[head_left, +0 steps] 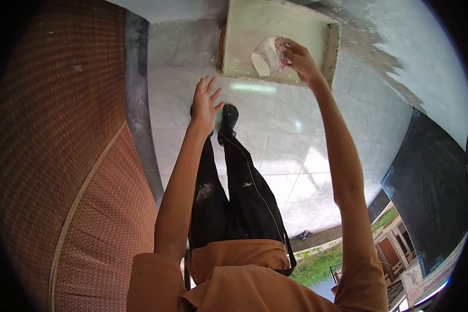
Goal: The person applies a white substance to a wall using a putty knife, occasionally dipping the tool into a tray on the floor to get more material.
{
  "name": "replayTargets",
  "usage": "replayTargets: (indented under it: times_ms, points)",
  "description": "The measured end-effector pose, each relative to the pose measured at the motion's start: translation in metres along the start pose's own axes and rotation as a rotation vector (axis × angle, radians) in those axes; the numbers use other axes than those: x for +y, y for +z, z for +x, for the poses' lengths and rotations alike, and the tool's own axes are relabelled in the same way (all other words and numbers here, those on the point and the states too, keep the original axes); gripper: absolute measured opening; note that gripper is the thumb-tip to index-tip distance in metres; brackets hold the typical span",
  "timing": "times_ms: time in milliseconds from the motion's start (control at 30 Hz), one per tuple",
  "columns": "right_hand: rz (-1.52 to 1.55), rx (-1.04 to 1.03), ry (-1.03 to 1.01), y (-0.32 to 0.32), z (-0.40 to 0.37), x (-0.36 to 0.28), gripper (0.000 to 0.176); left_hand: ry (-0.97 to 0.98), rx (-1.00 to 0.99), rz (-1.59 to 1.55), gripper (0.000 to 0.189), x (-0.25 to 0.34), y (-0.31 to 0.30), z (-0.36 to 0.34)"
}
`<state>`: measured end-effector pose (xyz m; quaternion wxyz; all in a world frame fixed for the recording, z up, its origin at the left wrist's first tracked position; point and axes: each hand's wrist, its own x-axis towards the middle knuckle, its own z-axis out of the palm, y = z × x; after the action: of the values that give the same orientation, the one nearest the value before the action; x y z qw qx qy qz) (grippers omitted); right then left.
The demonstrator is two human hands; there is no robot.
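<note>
My right hand (pixel 298 58) is closed on a crumpled white bag-like piece with reddish patches (pixel 269 56). I cannot tell exactly what it is. It is over a shallow rectangular tray (pixel 334 52), near the tray's front wall, and a pale creamy layer covers the tray's bottom. My left hand (pixel 206 103) hangs in the air left of the tray's front corner, above my shoes. Its fingers are spread and nothing is in it.
Pale tiles (pixel 291 140) make up the floor, with a dark strip (pixel 137 67) along the left. Woven matting (pixel 73 104) fills the left side. A whitish wall with peeling paint (pixel 426 57) rises at right, and a dark panel (pixel 431 171) stands below it.
</note>
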<state>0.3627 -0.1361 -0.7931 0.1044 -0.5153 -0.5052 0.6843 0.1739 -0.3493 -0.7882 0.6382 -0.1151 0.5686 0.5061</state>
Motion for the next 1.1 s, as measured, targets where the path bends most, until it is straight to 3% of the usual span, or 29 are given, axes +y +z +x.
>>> replayTargets:
  times_ms: [100,200,433,733,900,967,1100]
  points:
    - [0.22,0.082,0.032,-0.001,-0.029,-0.013,0.034,0.034,0.009,0.057,0.071,0.018,0.002,-0.014]
    - [0.495,0.087,-0.07,0.002,-0.058,-0.031,0.03,0.127,0.0,0.174,0.071,0.043,0.012,-0.031]
    - [0.883,0.173,-0.342,0.037,-0.147,-0.153,0.032,0.461,-0.081,0.489,0.068,0.132,0.067,-0.108]
    - [0.987,0.031,-0.795,0.047,-0.232,-0.336,0.039,1.165,-0.167,0.617,0.05,0.288,0.151,-0.26]
    - [0.878,0.014,-1.01,0.07,-0.28,-0.422,0.047,1.565,-0.171,0.626,0.046,0.36,0.162,-0.344]
    - [0.881,0.007,-1.079,0.077,-0.287,-0.453,0.046,1.705,-0.065,0.749,0.046,0.388,0.164,-0.376]
    - [0.84,-0.011,-1.264,0.1,-0.298,-0.508,0.039,1.954,-0.037,0.764,0.046,0.451,0.167,-0.406]
